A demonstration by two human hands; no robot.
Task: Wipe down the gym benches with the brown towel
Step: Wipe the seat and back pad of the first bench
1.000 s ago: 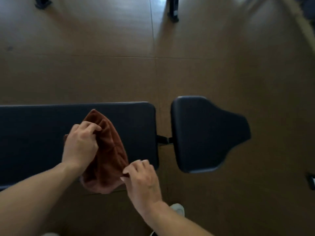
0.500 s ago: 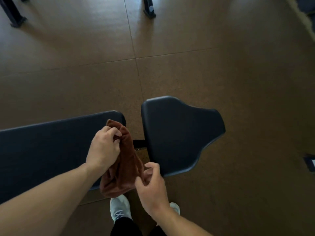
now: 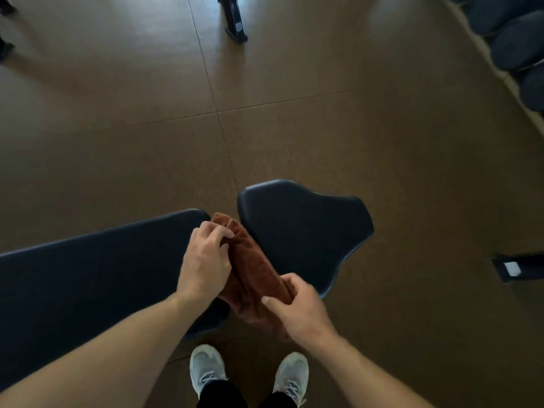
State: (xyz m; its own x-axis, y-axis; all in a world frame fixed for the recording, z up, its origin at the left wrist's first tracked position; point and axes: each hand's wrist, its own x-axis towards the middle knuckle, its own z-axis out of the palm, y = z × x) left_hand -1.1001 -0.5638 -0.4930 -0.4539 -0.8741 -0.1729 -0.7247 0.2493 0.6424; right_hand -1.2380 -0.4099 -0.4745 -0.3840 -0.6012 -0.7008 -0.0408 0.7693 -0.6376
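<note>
Sneakers (image 3: 207,368), pale grey with laces, stand on the brown floor (image 3: 294,136) at the bottom of the view, with dark trouser legs above them. Both bare forearms reach forward from the lower corners. The right hand (image 3: 300,309) grips the near end of the brown towel (image 3: 256,269), thumb on top and fingers curled under the cloth, so it is closed around that end. The left hand (image 3: 204,260) pinches the far part of the same towel, its fingertips bunched into the fabric near the top fold. The towel is gathered into a long, loose roll running diagonally between the two hands, held over the gap between the two bench pads; whether it touches either pad cannot be told.

To the left lies the long dark backrest pad (image 3: 88,278) of the gym bench, its rounded end hidden partly by the left wrist and the towel. To the right is the seat pad (image 3: 303,231), wider near the gap and narrowing toward the right, its near corner covered by the towel and right hand.

At the right edge a dark equipment foot (image 3: 518,267) with a pale label sits on the floor. Farther off, a black metal frame leg (image 3: 234,20) stands near the top centre, and rounded dark padded shapes (image 3: 515,42) line the upper right corner.
</note>
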